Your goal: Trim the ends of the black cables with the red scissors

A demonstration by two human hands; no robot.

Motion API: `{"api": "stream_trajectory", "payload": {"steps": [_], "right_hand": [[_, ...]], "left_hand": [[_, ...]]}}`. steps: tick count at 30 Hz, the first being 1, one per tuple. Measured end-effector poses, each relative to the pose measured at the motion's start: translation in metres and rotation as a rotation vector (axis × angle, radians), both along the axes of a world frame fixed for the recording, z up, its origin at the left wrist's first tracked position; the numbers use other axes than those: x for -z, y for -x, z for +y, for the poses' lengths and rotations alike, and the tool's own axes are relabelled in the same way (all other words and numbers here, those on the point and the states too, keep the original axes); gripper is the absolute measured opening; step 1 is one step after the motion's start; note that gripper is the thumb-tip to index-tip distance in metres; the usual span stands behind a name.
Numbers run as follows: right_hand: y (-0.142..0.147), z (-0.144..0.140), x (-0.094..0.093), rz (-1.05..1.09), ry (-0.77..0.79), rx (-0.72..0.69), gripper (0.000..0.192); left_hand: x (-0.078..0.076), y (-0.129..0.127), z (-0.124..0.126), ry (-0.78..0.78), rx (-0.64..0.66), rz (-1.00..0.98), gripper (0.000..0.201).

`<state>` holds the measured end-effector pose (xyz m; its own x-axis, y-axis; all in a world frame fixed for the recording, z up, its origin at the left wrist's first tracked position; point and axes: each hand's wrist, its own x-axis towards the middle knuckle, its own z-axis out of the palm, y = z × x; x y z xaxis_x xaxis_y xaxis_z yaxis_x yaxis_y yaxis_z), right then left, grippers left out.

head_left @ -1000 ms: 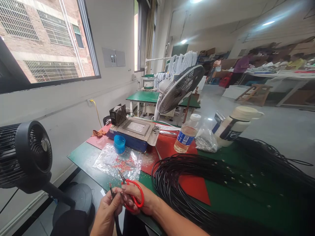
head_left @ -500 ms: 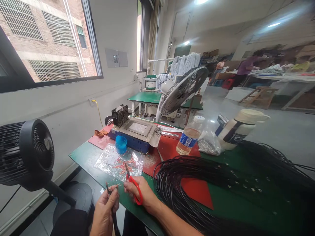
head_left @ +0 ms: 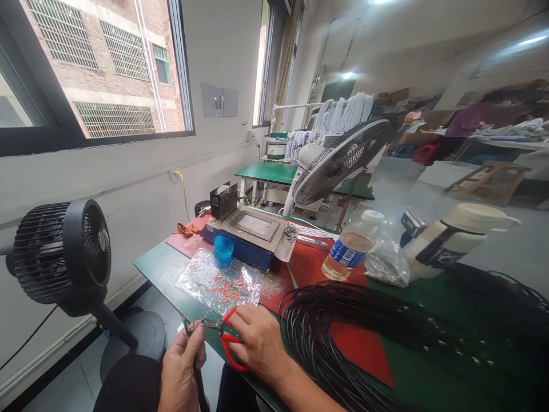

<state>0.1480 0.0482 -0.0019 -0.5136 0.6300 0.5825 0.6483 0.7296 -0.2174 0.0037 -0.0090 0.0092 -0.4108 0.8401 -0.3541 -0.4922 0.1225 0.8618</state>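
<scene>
Near the table's front edge, my left hand [head_left: 183, 356] pinches the end of a black cable [head_left: 199, 384], its thin inner wires poking up past the fingertips, one of them red-tipped. My right hand [head_left: 257, 340] has its fingers in the red handles of a pair of scissors [head_left: 229, 352]. The handles are spread, and the blades point left to the wire ends beside my left thumb. Whether the blades touch a wire is too small to tell. Just beyond lies a clear plastic bag [head_left: 195, 280] strewn with small red and pale scraps [head_left: 229, 289].
A blue cup [head_left: 223, 252] stands before a blue heating unit [head_left: 253, 257]. Coiled black cables [head_left: 309, 320] fill the table's right side. Behind them are a bottle [head_left: 348, 246], a bag of metal bits [head_left: 386, 263] and a thermos [head_left: 454, 240]. Fans [head_left: 64, 257] stand left and behind.
My right hand has turned over and brought the scissors from pointing upward to pointing left at the wire ends, handles now spread. The view has swung slightly left.
</scene>
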Motion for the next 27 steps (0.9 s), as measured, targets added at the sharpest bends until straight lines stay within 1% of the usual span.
{"api": "stream_trajectory", "payload": {"steps": [3, 6, 12, 16, 18, 20, 22, 25, 27], "right_hand": [[0.0, 0.0, 0.0, -0.007, -0.03, -0.001, 0.012], [0.0, -0.001, 0.001, 0.014, -0.027, -0.008, 0.013], [0.003, -0.002, 0.0, 0.037, -0.049, 0.0, 0.014], [0.005, -0.005, -0.001, 0.042, -0.149, 0.018, 0.028], [0.006, -0.006, 0.0, 0.04, -0.214, 0.026, 0.034], [0.006, -0.006, 0.002, 0.04, -0.237, 0.028, 0.037], [0.006, -0.006, 0.003, 0.067, -0.199, 0.017, 0.038], [0.006, -0.005, 0.002, 0.146, -0.063, 0.004, 0.036], [0.006, -0.005, 0.0, 0.176, 0.009, 0.003, 0.031]], "left_hand": [[-0.001, 0.0, -0.001, -0.008, 0.0, 0.008, 0.024], [-0.001, 0.0, -0.002, 0.005, -0.023, -0.017, 0.025], [0.003, 0.001, -0.002, 0.002, -0.074, -0.052, 0.029], [0.004, 0.0, -0.002, 0.01, -0.115, -0.061, 0.034], [0.004, 0.0, -0.003, 0.009, -0.101, -0.057, 0.034], [0.002, 0.001, -0.003, 0.011, -0.073, -0.059, 0.032], [0.0, 0.002, -0.003, 0.015, -0.059, -0.081, 0.03], [-0.004, 0.004, -0.003, 0.012, -0.057, -0.122, 0.028], [-0.007, 0.005, -0.003, 0.013, -0.044, -0.143, 0.025]]}}
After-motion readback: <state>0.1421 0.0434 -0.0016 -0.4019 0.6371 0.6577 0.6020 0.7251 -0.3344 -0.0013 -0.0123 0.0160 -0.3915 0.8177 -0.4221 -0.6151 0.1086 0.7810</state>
